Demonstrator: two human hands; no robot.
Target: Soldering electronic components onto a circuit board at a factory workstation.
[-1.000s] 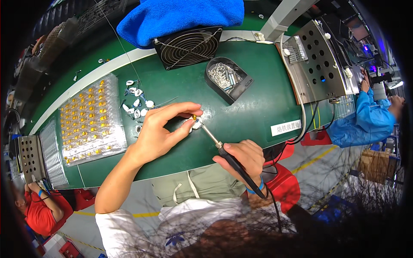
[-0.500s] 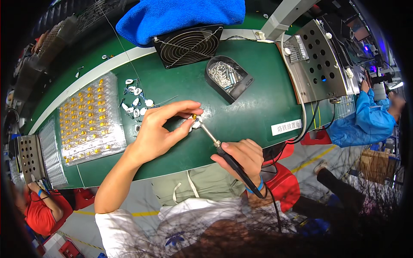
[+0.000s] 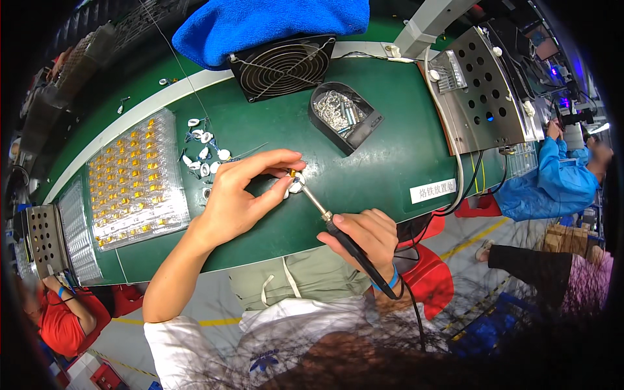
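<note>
My left hand [image 3: 234, 194] pinches a small white part with a gold-coloured piece [image 3: 294, 174] between thumb and fingertips, just above the green bench. In my right hand [image 3: 372, 235] is a soldering iron [image 3: 356, 248], gripped by its black handle. Its metal tip reaches the small part at my left fingertips; the exact contact is too small to tell. Left of that hand lie several small white parts with dark wires [image 3: 206, 138]. Farther left, a clear plastic tray [image 3: 177, 195] holds rows of gold-coloured pieces.
A black bin [image 3: 372, 125] of metal bits stands beyond my hands, before a black fan [image 3: 283, 70] with a blue towel [image 3: 273, 29] over it. At right stand a perforated metal box [image 3: 481, 97] and cables. Co-workers sit on both sides; a person walks behind at right.
My hands hold nearly the same pose, with the iron's tip still at the small part. The view has shifted slightly. At lower right, the walking person has moved and shows more.
</note>
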